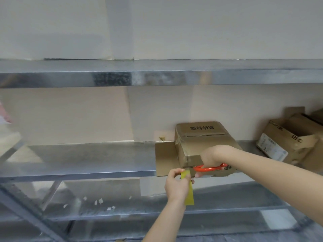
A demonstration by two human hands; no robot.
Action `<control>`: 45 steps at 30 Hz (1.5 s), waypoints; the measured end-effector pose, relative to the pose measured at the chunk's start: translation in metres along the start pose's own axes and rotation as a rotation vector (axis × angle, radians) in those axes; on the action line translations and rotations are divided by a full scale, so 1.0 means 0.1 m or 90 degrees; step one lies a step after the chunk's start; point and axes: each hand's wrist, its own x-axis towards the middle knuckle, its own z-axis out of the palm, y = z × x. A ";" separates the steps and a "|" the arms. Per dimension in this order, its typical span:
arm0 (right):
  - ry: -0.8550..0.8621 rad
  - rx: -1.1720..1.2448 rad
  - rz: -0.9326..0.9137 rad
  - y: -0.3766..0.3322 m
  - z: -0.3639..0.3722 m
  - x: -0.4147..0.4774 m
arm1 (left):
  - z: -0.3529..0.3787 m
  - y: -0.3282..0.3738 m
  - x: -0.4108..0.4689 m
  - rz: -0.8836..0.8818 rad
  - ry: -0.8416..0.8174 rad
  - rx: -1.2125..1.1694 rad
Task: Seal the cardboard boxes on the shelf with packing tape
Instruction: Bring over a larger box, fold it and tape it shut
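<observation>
A closed cardboard box (201, 137) with printed characters on top sits on the middle metal shelf (87, 159), resting on a flattened piece of cardboard (165, 158). Clear tape runs over its top and front. My left hand (176, 186) pinches a roll of yellow packing tape (189, 191) just below the box's front edge. My right hand (212, 157) grips red-handled scissors (208, 168), their blades pointing left toward the tape at the box's front.
An open cardboard box (288, 138) with a white label lies tilted at the right of the same shelf. Another metal shelf (157, 74) runs overhead. The lower shelf (122, 205) carries several small scraps of paper. A wall stands close behind.
</observation>
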 end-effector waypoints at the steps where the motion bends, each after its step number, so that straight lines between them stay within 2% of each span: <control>1: 0.000 0.026 -0.009 0.03 -0.01 0.00 | -0.05 0.01 0.02 0.013 0.003 0.001; 5: 0.030 0.078 -0.036 0.10 -0.04 -0.04 | -0.26 0.07 0.09 0.051 0.032 -0.048; 11: 0.198 0.139 -0.033 -0.02 0.01 -0.06 | -0.49 0.16 0.12 0.119 0.168 -0.077; 15: 0.256 0.185 -0.037 -0.13 0.02 -0.06 | -0.62 0.26 0.12 0.118 0.229 -0.116; 23: 0.294 0.200 -0.035 -0.29 0.01 -0.11 | -0.82 0.38 0.09 0.088 0.245 -0.161; 30: 0.336 0.231 -0.066 -0.44 0.01 -0.08 | -0.95 0.43 0.14 -0.006 0.238 -0.203; 33: 0.298 0.251 -0.094 -0.54 0.03 -0.03 | -1.06 0.45 0.23 -0.015 0.247 -0.236; 37: 0.261 0.329 -0.121 -0.70 -0.01 0.08 | -1.21 0.53 0.39 0.039 0.318 -0.210; 42: 0.324 0.358 -0.112 -0.88 -0.27 0.42 | -1.36 0.77 0.70 0.190 0.356 -0.063; 45: 0.354 0.349 -0.104 -0.99 -0.46 0.74 | -1.49 0.90 0.96 0.226 0.391 0.008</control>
